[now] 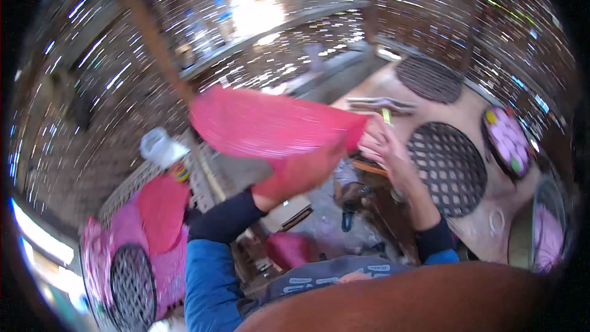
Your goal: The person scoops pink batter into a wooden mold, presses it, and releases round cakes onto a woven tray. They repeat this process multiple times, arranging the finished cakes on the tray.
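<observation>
A wide, thin pink sheet (264,124) hangs in the air before me, floppy and blurred by motion; it looks like dough. My right hand (387,147) is closed on its narrow, gathered right end. Close against the sheet's lower edge is my left hand (307,172), the palm side hidden and the fingers smeared. Whether that hand grips the sheet cannot be made out.
On the pale table (393,86) at right lie a black lattice disc (447,169), a second dark disc (429,79) and a tray of lilac balls (507,138). A bucket (521,233) stands nearer. More pink sheets (163,212) cover the left side, beside a plastic bag (161,147).
</observation>
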Action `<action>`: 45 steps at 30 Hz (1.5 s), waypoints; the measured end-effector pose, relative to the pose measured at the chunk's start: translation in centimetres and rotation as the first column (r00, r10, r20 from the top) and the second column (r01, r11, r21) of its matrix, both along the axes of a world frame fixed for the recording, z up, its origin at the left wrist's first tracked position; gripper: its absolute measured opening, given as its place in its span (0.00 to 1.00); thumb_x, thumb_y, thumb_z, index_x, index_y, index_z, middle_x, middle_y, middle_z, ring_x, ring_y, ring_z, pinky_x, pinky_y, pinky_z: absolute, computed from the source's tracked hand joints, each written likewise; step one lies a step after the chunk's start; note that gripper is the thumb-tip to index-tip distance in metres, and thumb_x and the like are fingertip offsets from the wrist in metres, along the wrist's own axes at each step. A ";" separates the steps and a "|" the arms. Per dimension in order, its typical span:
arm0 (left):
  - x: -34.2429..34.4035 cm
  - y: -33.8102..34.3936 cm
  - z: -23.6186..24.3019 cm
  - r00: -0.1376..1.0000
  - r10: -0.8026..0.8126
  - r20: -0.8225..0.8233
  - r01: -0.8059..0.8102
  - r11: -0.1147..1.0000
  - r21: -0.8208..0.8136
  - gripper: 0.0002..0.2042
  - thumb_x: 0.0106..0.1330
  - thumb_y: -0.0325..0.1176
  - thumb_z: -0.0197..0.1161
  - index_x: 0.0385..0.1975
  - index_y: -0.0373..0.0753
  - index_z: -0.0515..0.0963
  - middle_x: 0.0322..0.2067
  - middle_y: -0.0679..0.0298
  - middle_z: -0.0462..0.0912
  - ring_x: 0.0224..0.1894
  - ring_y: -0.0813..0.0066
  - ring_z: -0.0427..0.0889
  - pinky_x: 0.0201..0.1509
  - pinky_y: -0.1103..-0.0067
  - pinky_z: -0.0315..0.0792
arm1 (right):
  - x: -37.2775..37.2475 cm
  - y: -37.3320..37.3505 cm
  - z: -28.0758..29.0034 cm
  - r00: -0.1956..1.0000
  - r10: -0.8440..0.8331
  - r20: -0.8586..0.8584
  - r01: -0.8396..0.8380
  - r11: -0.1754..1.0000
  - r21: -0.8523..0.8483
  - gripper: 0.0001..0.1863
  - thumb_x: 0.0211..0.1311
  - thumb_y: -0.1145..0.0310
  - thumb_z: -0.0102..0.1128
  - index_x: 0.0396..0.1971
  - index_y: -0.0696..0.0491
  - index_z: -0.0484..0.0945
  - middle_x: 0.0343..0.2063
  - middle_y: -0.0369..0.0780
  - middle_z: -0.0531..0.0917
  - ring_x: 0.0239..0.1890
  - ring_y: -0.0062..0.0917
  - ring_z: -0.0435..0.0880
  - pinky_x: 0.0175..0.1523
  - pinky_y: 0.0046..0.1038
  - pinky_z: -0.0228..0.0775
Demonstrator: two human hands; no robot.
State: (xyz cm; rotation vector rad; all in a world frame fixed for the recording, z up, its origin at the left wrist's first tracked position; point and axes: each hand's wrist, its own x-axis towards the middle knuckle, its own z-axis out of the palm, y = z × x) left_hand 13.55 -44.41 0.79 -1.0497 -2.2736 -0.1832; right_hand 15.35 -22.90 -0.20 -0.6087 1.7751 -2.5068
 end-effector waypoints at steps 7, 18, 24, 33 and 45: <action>2.4 14.3 -4.3 0.891 -0.450 0.048 0.442 0.888 0.129 0.15 0.51 0.38 0.60 0.39 0.43 0.74 0.41 0.63 0.73 0.49 0.67 0.68 0.49 0.69 0.58 | -0.8 9.9 -3.2 0.852 -0.512 0.107 0.492 0.854 0.170 0.10 0.57 0.68 0.58 0.35 0.59 0.77 0.27 0.34 0.80 0.27 0.16 0.75 0.34 0.21 0.68; -18.2 21.1 -15.1 0.871 0.040 0.490 -0.373 0.704 0.604 0.21 0.50 0.41 0.62 0.40 0.32 0.73 0.35 0.54 0.77 0.39 0.57 0.74 0.45 0.68 0.64 | 2.7 34.9 -18.3 0.408 -0.908 0.094 0.704 0.379 0.601 0.12 0.56 0.68 0.56 0.35 0.59 0.78 0.30 0.44 0.82 0.32 0.30 0.81 0.40 0.30 0.69; -22.9 20.6 -18.6 0.486 -0.021 0.874 -0.709 0.575 0.408 0.21 0.55 0.46 0.58 0.39 0.33 0.78 0.36 0.51 0.80 0.40 0.63 0.78 0.50 0.69 0.65 | 3.3 33.7 -15.2 0.507 -0.862 0.006 0.494 0.296 0.818 0.14 0.53 0.65 0.55 0.38 0.56 0.77 0.34 0.53 0.79 0.39 0.46 0.77 0.45 0.37 0.69; -27.7 20.3 -20.4 0.340 -0.181 0.923 -0.686 0.624 0.375 0.31 0.52 0.46 0.63 0.47 0.25 0.69 0.42 0.52 0.75 0.43 0.68 0.75 0.44 0.76 0.69 | 7.6 34.5 -10.6 0.469 -0.882 -0.039 0.414 0.181 0.892 0.22 0.53 0.58 0.56 0.46 0.53 0.71 0.36 0.50 0.79 0.41 0.45 0.77 0.45 0.42 0.68; -29.2 22.0 -23.3 0.580 0.268 0.769 -0.752 0.539 0.379 0.19 0.48 0.36 0.62 0.39 0.32 0.75 0.31 0.62 0.76 0.30 0.76 0.74 0.33 0.77 0.70 | 22.0 35.7 -13.7 0.350 -0.886 -0.303 0.247 -0.225 0.943 0.06 0.46 0.72 0.58 0.26 0.57 0.75 0.27 0.46 0.76 0.32 0.41 0.76 0.38 0.37 0.66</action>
